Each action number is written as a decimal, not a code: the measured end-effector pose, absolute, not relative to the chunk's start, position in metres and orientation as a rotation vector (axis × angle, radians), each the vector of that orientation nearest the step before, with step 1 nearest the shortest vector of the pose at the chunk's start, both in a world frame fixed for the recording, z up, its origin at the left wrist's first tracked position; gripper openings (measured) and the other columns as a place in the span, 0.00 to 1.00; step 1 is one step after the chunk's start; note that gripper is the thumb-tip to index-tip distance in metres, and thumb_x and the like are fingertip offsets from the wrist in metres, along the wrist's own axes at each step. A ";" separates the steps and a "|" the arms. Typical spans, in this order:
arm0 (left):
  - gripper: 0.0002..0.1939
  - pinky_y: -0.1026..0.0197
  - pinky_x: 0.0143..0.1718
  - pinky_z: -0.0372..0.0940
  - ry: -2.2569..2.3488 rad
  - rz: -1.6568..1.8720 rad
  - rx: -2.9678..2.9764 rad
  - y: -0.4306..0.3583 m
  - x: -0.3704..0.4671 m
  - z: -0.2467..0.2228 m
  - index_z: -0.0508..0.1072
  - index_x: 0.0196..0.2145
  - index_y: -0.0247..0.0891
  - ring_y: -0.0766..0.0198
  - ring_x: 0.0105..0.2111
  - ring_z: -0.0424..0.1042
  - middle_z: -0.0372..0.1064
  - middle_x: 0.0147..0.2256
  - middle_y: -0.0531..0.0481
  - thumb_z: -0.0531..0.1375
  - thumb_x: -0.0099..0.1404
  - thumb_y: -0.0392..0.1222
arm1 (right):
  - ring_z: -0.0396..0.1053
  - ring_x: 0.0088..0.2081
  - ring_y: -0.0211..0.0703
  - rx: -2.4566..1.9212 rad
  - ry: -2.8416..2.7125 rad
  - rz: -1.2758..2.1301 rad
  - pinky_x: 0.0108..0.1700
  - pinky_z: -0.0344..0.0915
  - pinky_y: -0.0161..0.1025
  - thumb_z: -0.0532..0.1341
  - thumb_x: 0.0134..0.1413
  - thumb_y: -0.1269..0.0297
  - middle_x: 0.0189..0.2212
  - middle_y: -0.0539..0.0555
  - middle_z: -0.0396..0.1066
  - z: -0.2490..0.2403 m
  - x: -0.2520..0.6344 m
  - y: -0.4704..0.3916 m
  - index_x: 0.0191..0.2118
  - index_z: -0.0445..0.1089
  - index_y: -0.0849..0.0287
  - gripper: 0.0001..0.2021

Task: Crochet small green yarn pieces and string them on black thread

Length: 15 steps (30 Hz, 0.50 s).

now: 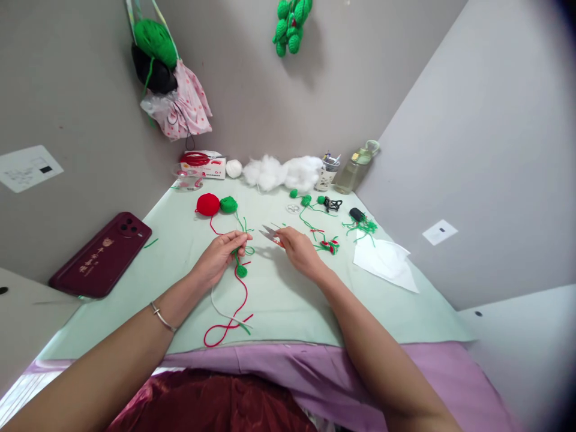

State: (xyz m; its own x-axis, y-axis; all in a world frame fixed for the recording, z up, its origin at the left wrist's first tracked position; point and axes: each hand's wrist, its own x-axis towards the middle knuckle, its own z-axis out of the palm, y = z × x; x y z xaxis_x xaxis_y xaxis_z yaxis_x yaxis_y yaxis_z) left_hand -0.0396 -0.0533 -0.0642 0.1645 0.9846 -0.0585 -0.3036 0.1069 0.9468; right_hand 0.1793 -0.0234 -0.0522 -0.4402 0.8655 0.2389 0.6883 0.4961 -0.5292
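Green yarn point(250, 250) is pinched in my left hand point(224, 255), which wears a bracelet at the wrist. A small green crocheted piece point(242, 272) hangs just below those fingers, with red yarn point(245, 294) and a white strand point(220, 310) trailing toward the table's front edge. My right hand point(299, 249) is closed around the handles of small scissors point(270, 233). Their blades are parted and point left toward my left hand, a short gap from the yarn. Behind my left hand sit a red yarn ball point(207, 204) and a green yarn ball point(228, 204).
A dark red phone point(101, 255) lies at the left. White stuffing point(283, 173), a pen cup point(327, 174) and a bottle point(356, 168) line the back. Green crocheted pieces point(306, 200) and white paper point(384, 261) lie at the right.
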 end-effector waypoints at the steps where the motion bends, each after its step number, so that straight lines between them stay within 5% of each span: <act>1: 0.11 0.68 0.30 0.58 0.919 1.165 1.011 -0.054 -0.039 -0.064 0.76 0.36 0.33 0.72 0.27 0.60 0.61 0.28 0.55 0.64 0.63 0.46 | 0.65 0.33 0.40 -1.226 -2.208 0.613 0.38 0.58 0.36 0.48 0.69 0.63 0.34 0.54 0.70 -0.049 0.179 -0.024 0.44 0.72 0.59 0.16; 5: 0.12 0.67 0.29 0.57 0.990 1.151 1.118 -0.058 -0.036 -0.065 0.75 0.34 0.35 0.70 0.27 0.61 0.63 0.27 0.55 0.64 0.62 0.48 | 0.59 0.27 0.37 -1.080 -2.197 0.884 0.32 0.53 0.35 0.51 0.66 0.49 0.25 0.48 0.65 -0.041 0.174 -0.033 0.39 0.74 0.59 0.21; 15: 0.11 0.64 0.30 0.58 1.046 1.138 1.236 -0.062 -0.031 -0.066 0.74 0.32 0.37 0.68 0.26 0.62 0.62 0.26 0.55 0.63 0.61 0.48 | 0.53 0.25 0.36 -1.123 -2.135 0.873 0.30 0.49 0.35 0.56 0.62 0.49 0.21 0.47 0.61 -0.042 0.168 -0.036 0.31 0.75 0.59 0.20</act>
